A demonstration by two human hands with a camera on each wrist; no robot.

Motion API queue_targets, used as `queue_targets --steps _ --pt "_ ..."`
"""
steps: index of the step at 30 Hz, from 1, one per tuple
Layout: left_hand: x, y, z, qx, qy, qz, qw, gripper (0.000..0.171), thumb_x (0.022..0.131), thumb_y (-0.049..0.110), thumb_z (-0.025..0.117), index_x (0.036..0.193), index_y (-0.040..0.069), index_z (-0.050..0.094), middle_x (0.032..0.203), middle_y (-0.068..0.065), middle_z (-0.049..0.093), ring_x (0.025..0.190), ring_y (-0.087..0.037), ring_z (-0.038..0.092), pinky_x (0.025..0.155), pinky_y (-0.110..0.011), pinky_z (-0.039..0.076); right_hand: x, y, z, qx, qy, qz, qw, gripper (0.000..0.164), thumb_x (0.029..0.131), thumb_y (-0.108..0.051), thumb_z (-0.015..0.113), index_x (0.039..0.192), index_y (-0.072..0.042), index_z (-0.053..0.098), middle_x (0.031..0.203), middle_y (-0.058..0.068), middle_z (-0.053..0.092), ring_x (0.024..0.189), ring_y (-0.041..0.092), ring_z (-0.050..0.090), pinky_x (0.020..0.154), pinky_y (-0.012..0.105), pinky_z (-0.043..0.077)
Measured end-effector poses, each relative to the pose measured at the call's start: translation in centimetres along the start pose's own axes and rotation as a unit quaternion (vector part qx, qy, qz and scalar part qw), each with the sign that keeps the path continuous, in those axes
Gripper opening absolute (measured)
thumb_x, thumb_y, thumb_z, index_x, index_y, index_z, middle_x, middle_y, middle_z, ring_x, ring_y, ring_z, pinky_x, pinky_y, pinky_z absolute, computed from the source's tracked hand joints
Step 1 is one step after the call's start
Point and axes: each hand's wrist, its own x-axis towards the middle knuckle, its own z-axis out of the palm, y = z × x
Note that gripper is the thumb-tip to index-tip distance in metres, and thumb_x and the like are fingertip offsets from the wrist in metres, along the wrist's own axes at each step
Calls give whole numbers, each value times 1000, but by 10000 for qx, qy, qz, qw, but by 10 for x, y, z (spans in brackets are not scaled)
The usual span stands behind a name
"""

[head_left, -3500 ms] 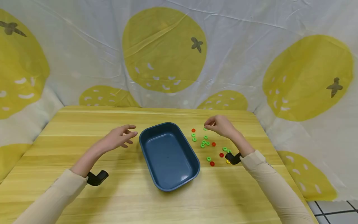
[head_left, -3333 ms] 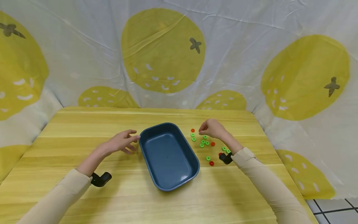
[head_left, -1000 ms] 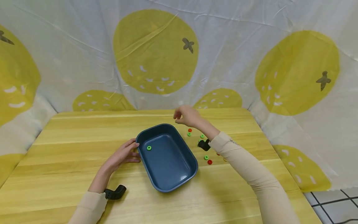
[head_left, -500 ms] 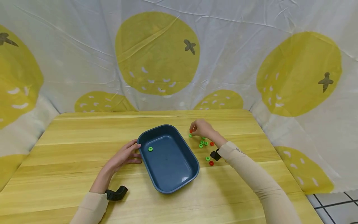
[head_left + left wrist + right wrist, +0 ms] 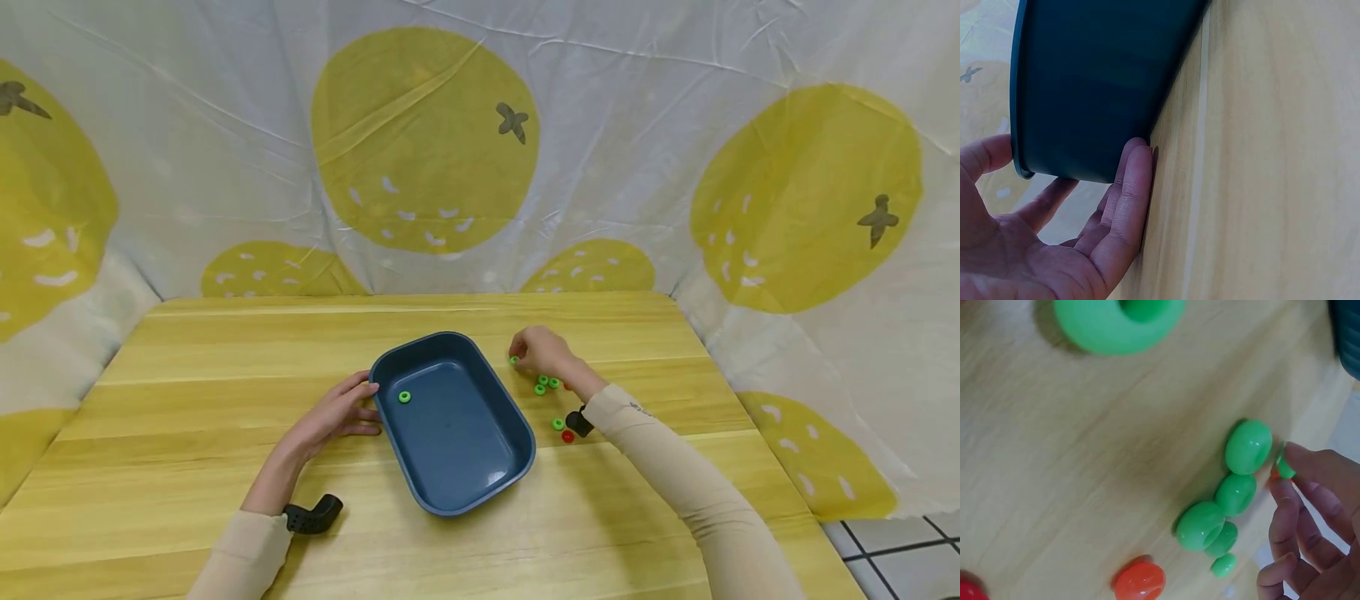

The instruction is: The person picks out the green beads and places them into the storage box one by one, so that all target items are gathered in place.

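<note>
A deep blue rectangular tray (image 5: pixel 450 442) stands on the wooden table, one small green ring (image 5: pixel 405 397) lying inside it. At its left side my left hand (image 5: pixel 337 414) holds the wall. In the left wrist view, the thumb of the left hand (image 5: pixel 1054 256) is at the rim and the other fingers lie along the outside of the tray (image 5: pixel 1085 87). Beyond the tray's right side, my right hand (image 5: pixel 543 350) pinches a green ring (image 5: pixel 1285 464) between thumb and forefinger, low over the table. A bit of orange-red shows behind that ring, mostly hidden.
Several loose green rings (image 5: pixel 543 380) lie just below the right hand. Closer to me are another green ring (image 5: pixel 557 424) and a red ring (image 5: pixel 567 437). The right forearm covers part of this area. A fruit-print curtain (image 5: pixel 427 142) hangs behind the table (image 5: pixel 262 333).
My left hand has come to the tray's wall and taken hold. A green ring now lies in the tray. My right hand passed near the tray's far corner, then returned right to the rings.
</note>
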Motion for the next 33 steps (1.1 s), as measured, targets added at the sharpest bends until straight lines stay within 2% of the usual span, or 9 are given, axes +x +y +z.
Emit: queue_targets --steps 4,7,10,14,18,20,25,28,33 --pt "0 -1 -1 10 -7 -13 10000 62 100 36 39 148 3 16 140 -32 36 97 -23 66 85 -40 56 1 3 -4 1205 224 14 9925 17 84 -15 69 98 -6 70 92 10 70 83 25 63 71 34 53" --pt "1 0 -1 -19 -18 -50 10000 62 100 36 39 148 4 17 141 -31 36 97 -21 66 85 -39 56 2 1 -10 2405 277 161 9701 22 85 -17 68 102 -4 69 93 12 68 90 34 63 78 44 53" --pt "2 0 -1 -42 -19 -63 10000 61 100 36 39 148 5 17 141 -30 36 96 -20 66 85 -39 56 2 -9 -19 3050 305 331 9513 25 86 -20 68 106 -6 68 96 11 66 97 40 60 86 52 48" --pt "2 0 -1 -41 -42 -46 10000 62 100 36 39 148 4 16 141 -31 35 94 -19 66 85 -39 56 5 -30 -29 3071 377 253 9506 26 86 -24 68 108 -9 67 96 8 67 93 37 61 76 39 51" --pt "1 0 -1 -35 -49 -28 10000 63 100 37 39 148 3 16 141 -31 35 93 -18 66 85 -39 56 10 -55 -33 3054 333 -18 9517 26 86 -24 68 108 -10 68 95 8 68 84 25 63 65 24 46" --pt "0 0 -2 -8 -64 9 10000 64 100 37 39 148 2 15 141 -32 34 94 -18 66 85 -39 56 15 -67 -31 3114 277 -181 9497 25 86 -23 68 108 -10 68 95 8 68 84 24 64 66 26 48" --pt "-1 1 -1 -30 -7 -60 10000 63 101 36 39 149 4 15 142 -32 33 95 -19 66 86 -40 56 24 -96 -18 3192 55 -528 9462 24 85 -20 70 105 -8 69 95 10 68 89 35 64 77 43 54" --pt "0 1 -1 -41 -9 -86 10000 62 101 34 38 149 4 13 144 -31 30 96 -19 66 86 -40 56 29 -111 -7 2868 -30 -784 9548 24 83 -19 71 103 -6 70 96 11 70 86 33 65 77 40 55" --pt "0 1 -1 -10 -34 -72 10000 61 101 34 37 149 4 13 146 -30 29 98 -21 65 87 -40 55 34 -127 14 1588 -303 -1307 9782 18 82 -15 72 98 -6 72 91 9 72 81 16 67 68 17 52"
